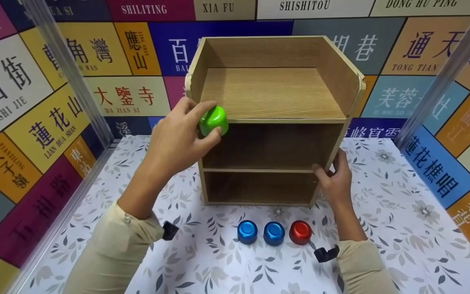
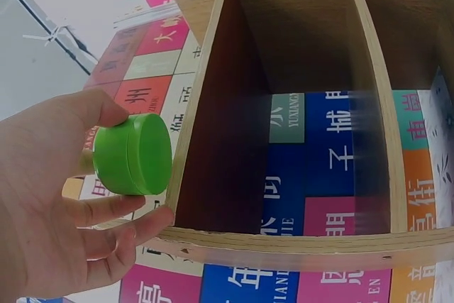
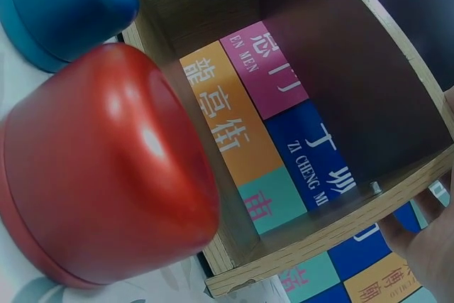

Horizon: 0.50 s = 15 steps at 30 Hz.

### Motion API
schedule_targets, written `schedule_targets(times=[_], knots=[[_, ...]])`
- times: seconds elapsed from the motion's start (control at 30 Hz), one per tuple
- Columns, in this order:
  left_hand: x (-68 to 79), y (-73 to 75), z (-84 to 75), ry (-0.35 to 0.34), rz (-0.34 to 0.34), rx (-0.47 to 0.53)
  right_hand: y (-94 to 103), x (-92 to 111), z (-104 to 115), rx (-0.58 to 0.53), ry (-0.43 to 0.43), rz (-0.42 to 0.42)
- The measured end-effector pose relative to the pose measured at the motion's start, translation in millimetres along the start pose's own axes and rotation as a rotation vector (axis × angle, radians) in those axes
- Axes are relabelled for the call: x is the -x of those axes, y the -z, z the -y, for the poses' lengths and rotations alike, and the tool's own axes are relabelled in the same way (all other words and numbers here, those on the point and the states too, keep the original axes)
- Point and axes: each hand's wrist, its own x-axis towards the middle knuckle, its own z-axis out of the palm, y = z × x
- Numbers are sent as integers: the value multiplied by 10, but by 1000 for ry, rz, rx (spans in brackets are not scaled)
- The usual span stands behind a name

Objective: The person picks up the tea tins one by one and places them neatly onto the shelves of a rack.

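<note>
My left hand (image 1: 182,141) pinches a small green jar (image 1: 214,121) between thumb and fingers, at the left front of a wooden shelf unit (image 1: 273,120). In the left wrist view the green jar (image 2: 135,154) appears side-on, beside the shelf's side board, with a fingertip right at the board's edge. My right hand (image 1: 337,179) grips the shelf's right side panel, its thumb on the front edge and the fingers behind. Two blue jars (image 1: 247,232) (image 1: 274,233) and a red jar (image 1: 300,232) stand in a row before the shelf.
The shelf has an upper tray and two compartments below, open through to the back in the wrist views. A table with a leaf-patterned cover (image 1: 202,261) lies underneath. Colourful sign-printed walls (image 1: 125,94) and clear corner posts (image 1: 69,69) enclose the space.
</note>
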Motion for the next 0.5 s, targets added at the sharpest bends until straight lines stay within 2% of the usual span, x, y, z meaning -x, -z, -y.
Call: schedule_targets(times=[0.27,0.5], knots=[[-62,28,8,-40,-30,-26,-18,8,16,8,6,-1],[-125,0,5,-20,-19,-35,-11,14,25,19,13,3]])
